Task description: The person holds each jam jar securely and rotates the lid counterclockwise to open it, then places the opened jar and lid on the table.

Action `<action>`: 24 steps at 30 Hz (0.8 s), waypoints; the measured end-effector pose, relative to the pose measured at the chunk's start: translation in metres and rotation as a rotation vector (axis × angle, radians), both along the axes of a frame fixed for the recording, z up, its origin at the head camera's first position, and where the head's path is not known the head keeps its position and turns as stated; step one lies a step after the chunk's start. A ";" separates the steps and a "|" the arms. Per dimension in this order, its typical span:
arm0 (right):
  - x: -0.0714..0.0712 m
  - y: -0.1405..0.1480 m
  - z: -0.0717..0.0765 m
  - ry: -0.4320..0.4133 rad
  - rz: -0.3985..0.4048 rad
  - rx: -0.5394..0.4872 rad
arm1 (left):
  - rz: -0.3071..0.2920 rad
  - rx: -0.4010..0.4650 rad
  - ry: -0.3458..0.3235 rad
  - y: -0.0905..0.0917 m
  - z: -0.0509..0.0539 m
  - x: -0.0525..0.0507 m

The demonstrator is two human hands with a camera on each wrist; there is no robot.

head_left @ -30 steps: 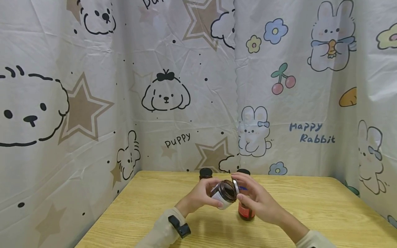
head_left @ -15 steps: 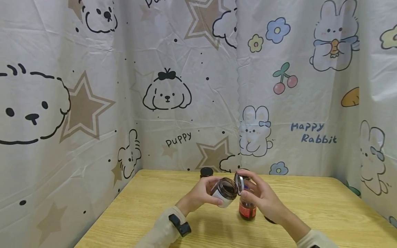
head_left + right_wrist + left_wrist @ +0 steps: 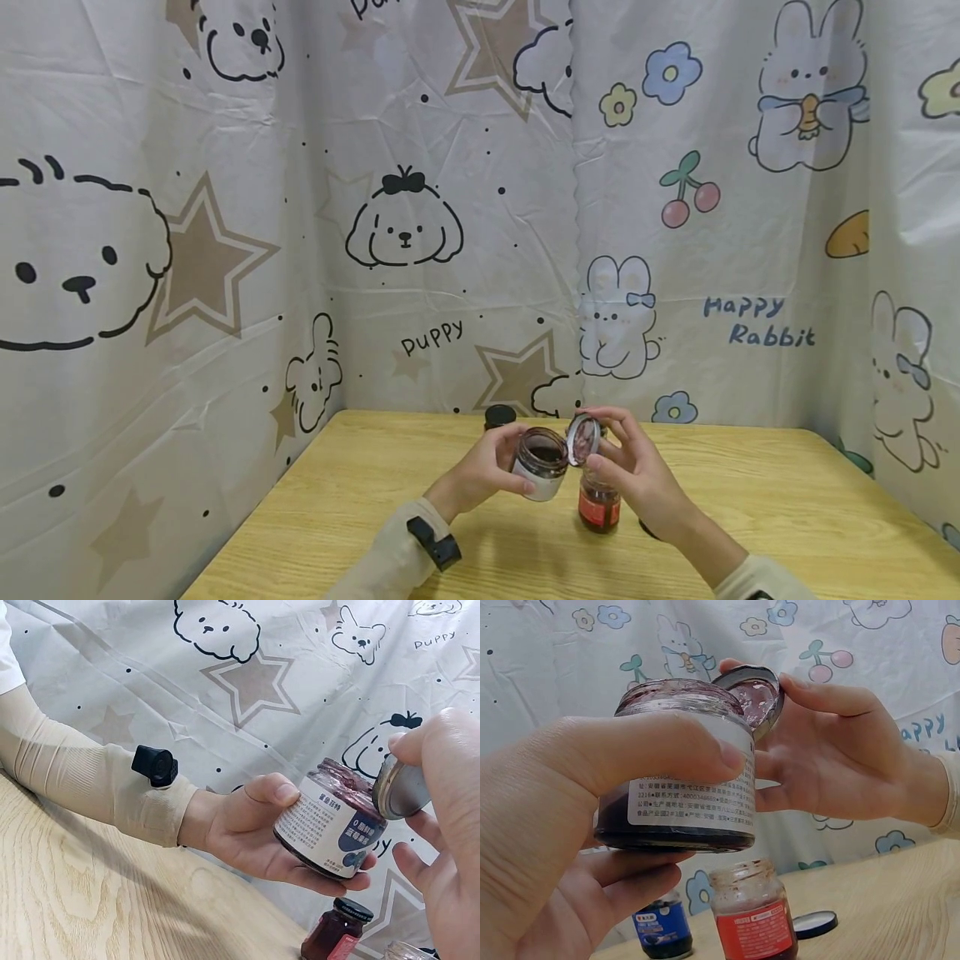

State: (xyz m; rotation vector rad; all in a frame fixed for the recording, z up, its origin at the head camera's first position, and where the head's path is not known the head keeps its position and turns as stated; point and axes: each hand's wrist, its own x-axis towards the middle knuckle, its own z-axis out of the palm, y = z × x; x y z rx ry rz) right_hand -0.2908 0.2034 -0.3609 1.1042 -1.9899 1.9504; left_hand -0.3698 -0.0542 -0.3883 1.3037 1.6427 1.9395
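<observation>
My left hand [image 3: 480, 468] grips a glass jar [image 3: 542, 482] with a white label and dark contents, holding it tilted above the table. Its mouth is uncovered. Between thumb and fingers, my right hand [image 3: 645, 479] pinches a metal lid [image 3: 583, 440] beside the jar's rim, and the lid's smeared inside faces the jar. In the left wrist view, reddish residue coats the lid [image 3: 757, 703] and the inner neck of the jar [image 3: 682, 814]. The right wrist view shows the label of the jar [image 3: 330, 823] and the outer face of the lid [image 3: 405, 787].
A red-labelled jar [image 3: 598, 507] without a lid stands below my right hand. Behind my left hand is a black-capped jar [image 3: 499, 416]. A blue-labelled jar [image 3: 664, 928] and a loose lid [image 3: 815, 924] rest on the table [image 3: 360, 492]. Printed curtains [image 3: 420, 367] surround it.
The lid has come away from the jar's mouth toward the right and turned, so its inside shows. The jar in my left hand is tipped less sideways than before.
</observation>
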 end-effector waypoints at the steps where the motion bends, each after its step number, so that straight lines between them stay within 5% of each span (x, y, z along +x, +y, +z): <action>1: 0.000 0.000 0.000 -0.005 -0.002 -0.007 | -0.004 0.003 -0.003 0.000 0.000 0.000; 11: -0.001 -0.001 -0.004 -0.029 0.038 -0.113 | -0.022 0.056 -0.012 -0.001 0.000 0.001; 24: -0.001 -0.006 -0.003 -0.099 -0.038 -0.089 | -0.007 0.111 -0.039 -0.005 -0.001 -0.003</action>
